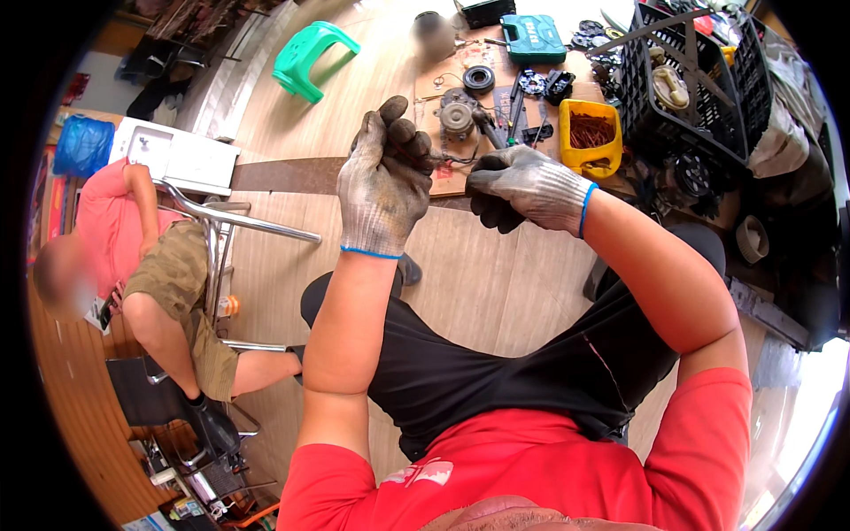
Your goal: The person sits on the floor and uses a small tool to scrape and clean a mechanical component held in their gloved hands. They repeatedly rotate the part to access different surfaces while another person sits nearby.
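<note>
Both my hands wear grey knitted work gloves with blue cuffs and blackened fingers. My left hand (385,181) is raised in front of me, palm turned inward, its fingers curled. Close by on the right, my right hand (529,188) pinches with thumb against fingers. A thin dark wire (455,159) spans the small gap between the two hands; its ends are hidden by the gloves. Just beyond them, a round metal motor-like part (457,119) lies on a flattened cardboard sheet (450,184), with a black ring (479,79) behind it.
Right of the cardboard stand a cut yellow container (571,159) of copper-coloured wire pieces and a black plastic crate (660,137) of parts. A teal tool case (534,39) lies at the back. A green stool (301,57) stands far left; a seated person (133,208) is at left.
</note>
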Action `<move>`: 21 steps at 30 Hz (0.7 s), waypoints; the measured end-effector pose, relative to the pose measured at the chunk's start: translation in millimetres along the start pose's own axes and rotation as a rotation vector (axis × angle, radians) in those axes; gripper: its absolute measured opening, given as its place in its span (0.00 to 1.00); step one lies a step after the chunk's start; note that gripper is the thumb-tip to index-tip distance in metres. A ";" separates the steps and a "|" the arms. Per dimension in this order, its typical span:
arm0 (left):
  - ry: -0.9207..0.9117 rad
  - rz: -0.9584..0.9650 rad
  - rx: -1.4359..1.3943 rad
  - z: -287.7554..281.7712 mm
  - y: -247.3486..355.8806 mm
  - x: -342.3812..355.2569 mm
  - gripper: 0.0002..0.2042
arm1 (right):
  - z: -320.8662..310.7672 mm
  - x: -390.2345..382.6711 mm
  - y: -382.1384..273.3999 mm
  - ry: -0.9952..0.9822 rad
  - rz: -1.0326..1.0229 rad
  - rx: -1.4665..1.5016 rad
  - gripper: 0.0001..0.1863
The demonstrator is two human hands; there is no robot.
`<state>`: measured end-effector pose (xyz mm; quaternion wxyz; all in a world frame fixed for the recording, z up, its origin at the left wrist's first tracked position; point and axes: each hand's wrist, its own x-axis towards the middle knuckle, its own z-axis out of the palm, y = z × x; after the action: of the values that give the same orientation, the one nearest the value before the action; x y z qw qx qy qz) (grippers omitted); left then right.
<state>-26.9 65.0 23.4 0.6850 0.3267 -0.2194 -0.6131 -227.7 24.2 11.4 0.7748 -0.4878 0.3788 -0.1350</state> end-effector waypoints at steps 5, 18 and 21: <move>0.035 -0.008 -0.056 1.4 5.4 3.4 0.17 | -16.3 -1.3 -0.7 0.002 -0.087 -0.114 0.13; -0.575 -0.148 0.162 -18.8 10.5 0.8 0.24 | -48.5 -3.8 -16.0 0.089 -1.070 -1.127 0.15; -0.567 -0.203 0.375 -11.9 13.4 -2.9 0.22 | -46.2 -14.8 -22.7 0.042 -0.806 -0.930 0.15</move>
<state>-9.6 70.4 25.2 0.4606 0.2838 -0.4759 -0.6934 -267.3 -8.5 26.6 0.3613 -0.8766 0.1992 -0.2476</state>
